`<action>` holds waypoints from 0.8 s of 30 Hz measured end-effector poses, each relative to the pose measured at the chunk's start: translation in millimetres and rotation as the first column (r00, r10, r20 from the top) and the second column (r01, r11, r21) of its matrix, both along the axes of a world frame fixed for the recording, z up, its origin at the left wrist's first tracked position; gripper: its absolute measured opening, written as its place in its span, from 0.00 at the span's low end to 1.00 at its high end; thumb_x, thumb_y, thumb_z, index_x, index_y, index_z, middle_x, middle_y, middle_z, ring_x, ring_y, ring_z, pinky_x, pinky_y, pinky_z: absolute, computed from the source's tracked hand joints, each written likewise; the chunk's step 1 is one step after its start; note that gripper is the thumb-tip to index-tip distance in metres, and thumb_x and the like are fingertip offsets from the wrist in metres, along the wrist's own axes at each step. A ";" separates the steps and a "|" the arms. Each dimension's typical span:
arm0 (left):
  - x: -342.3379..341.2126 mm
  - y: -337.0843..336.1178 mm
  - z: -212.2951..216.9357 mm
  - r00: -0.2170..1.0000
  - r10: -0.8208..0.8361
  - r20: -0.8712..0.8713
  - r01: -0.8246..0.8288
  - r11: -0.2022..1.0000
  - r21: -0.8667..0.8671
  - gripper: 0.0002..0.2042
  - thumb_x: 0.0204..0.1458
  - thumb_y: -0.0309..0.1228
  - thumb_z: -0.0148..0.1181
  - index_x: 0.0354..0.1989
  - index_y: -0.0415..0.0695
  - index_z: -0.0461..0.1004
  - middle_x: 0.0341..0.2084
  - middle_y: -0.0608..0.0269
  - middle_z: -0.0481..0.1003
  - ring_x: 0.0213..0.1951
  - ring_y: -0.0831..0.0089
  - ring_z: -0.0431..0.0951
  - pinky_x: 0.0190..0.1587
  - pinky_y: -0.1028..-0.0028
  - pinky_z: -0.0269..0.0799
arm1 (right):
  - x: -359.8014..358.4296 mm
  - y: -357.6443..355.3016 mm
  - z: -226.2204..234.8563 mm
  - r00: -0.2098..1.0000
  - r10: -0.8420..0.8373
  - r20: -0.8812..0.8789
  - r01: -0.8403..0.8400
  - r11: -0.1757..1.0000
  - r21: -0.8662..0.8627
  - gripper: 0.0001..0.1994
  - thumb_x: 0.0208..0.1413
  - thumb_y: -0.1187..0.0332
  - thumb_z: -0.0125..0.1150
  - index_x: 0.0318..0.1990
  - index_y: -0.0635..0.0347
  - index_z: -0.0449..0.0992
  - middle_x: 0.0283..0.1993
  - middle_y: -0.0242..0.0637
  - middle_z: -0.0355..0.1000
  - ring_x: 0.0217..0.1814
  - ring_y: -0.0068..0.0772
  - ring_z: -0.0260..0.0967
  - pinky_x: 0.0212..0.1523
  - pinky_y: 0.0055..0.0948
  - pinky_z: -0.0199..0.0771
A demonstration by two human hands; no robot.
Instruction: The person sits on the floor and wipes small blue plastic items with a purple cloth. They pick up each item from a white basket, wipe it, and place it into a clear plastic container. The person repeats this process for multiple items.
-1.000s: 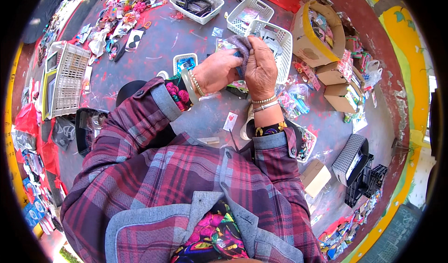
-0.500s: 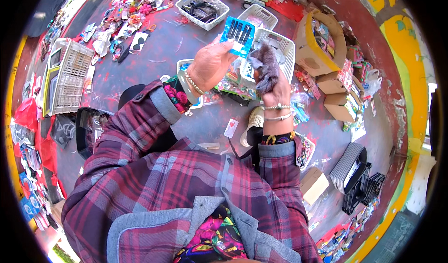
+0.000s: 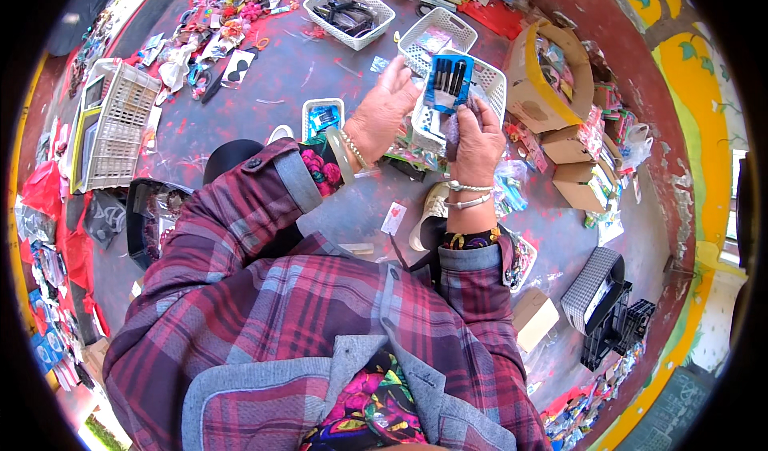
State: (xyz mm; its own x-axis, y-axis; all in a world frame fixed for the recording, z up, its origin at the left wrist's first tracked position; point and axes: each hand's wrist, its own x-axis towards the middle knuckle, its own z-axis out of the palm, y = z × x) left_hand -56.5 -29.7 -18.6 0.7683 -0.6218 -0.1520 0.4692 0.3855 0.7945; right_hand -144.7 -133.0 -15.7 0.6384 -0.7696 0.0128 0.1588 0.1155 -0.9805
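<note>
My right hand [image 3: 478,149] pinches a blue pack [image 3: 442,97] between thumb and fingers. Several slim black sticks, perhaps cosmetic brushes or pens, stand side by side in it. A greyish-purple furry piece [image 3: 453,135] is in the same hand, mostly hidden behind the fingers. My left hand [image 3: 380,115] is just to the left of the pack, holding nothing, its fingers stretched out and apart from the pack. Under the pack lies a white perforated basket [image 3: 498,91]. A small white tray [image 3: 323,102] with blue packs in it sits to the left of my left wrist.
Farther off are a white basket of black items [image 3: 382,21] and another white basket [image 3: 472,31]. An open cardboard box [image 3: 528,99] stands at the right. A grey-white crate [image 3: 120,147] is at the left. Small goods [image 3: 232,27] cover the far floor.
The blue pack has passed from my left hand to my right and sits a little farther right and lower. My left hand has let go. The furry piece is now lower and mostly covered.
</note>
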 end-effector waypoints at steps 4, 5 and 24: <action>5.6 2.6 -7.0 0.932 -0.315 -0.179 0.242 0.908 -0.341 0.20 0.61 0.39 0.41 0.54 0.35 0.60 0.49 0.55 0.68 0.52 0.68 0.67 0.57 0.68 0.61 | -0.1 12.2 3.8 0.986 -0.106 -0.132 -0.071 0.451 -0.890 0.11 0.44 0.74 0.58 0.39 0.59 0.74 0.33 0.39 0.72 0.36 0.35 0.70 0.37 0.30 0.70; 8.0 1.8 -8.9 0.921 -0.323 -0.217 0.239 0.910 -0.338 0.20 0.61 0.39 0.39 0.54 0.35 0.60 0.48 0.54 0.68 0.51 0.67 0.68 0.57 0.67 0.61 | 1.6 20.7 3.3 0.992 -0.015 -0.122 -0.107 0.383 -0.918 0.12 0.43 0.74 0.59 0.38 0.58 0.74 0.34 0.40 0.72 0.37 0.39 0.69 0.39 0.32 0.70; -3.4 3.6 -24.6 0.857 -0.209 0.471 0.223 0.974 0.026 0.17 0.58 0.30 0.41 0.55 0.38 0.60 0.51 0.54 0.67 0.53 0.66 0.67 0.57 0.71 0.59 | 21.9 24.7 -16.1 0.996 -0.084 -0.042 -0.007 0.381 -0.925 0.17 0.53 0.75 0.51 0.52 0.64 0.66 0.53 0.46 0.66 0.58 0.50 0.61 0.59 0.40 0.58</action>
